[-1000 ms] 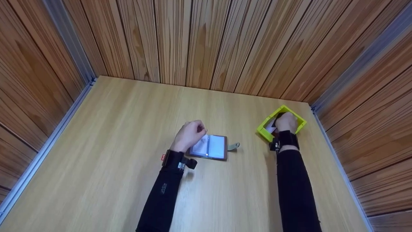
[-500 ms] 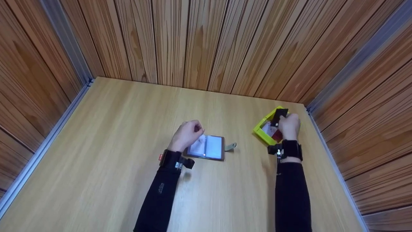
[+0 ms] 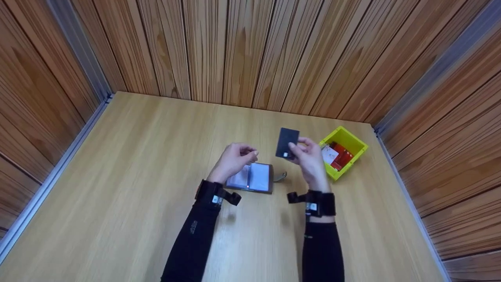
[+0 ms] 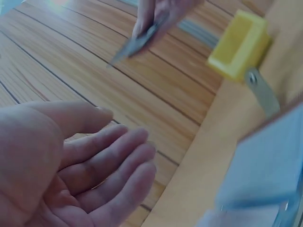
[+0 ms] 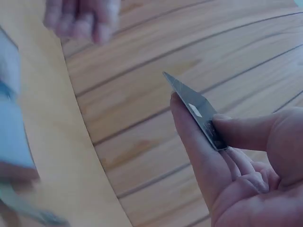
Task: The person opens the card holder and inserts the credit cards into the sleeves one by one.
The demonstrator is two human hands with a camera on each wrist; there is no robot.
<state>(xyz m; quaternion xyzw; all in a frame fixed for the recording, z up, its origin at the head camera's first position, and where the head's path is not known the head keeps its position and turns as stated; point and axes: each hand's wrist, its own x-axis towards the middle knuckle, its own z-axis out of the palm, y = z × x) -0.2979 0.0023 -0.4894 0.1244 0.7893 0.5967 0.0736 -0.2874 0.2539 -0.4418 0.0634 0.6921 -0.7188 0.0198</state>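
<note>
the work looks partway through: the dark card is out of the yellow bin, while a red card and a white card lie inside it. the card holder is spread open on the counter with its strap undone; its right-hand page seems bare, and whether the left-hand one is filled i cannot tell. the dark card, not yet in a sleeve, is in the air between bin and holder. the right grip pinches it by one side, thumb on one face and forefinger along the other, with the rest jutting clear. the left grip hovers by the holder's far edge, fingers loosely bent, holding nothing.
</note>
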